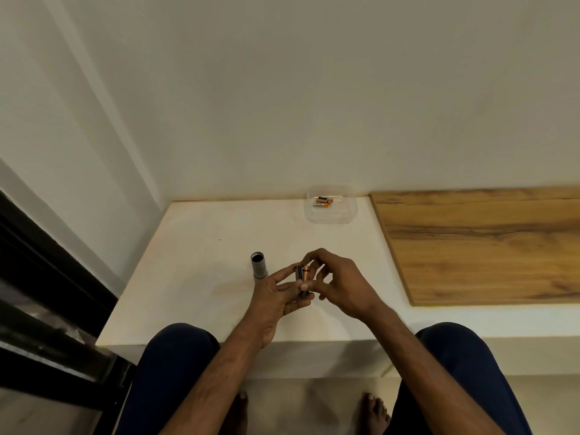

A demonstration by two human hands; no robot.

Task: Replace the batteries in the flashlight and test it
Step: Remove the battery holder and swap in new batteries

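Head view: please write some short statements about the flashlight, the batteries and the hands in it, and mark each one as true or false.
1. The flashlight body stands upright on the white table, open end up. True.
2. The clear container is empty. False: at least two loose batteries lie in it.
3. The left hand and the right hand both hold the held batteries between them. True.
4. The right hand grips the flashlight body. False: it stands on the table, gripped by neither hand.
5. The wooden board lies left of the hands. False: it lies to their right.
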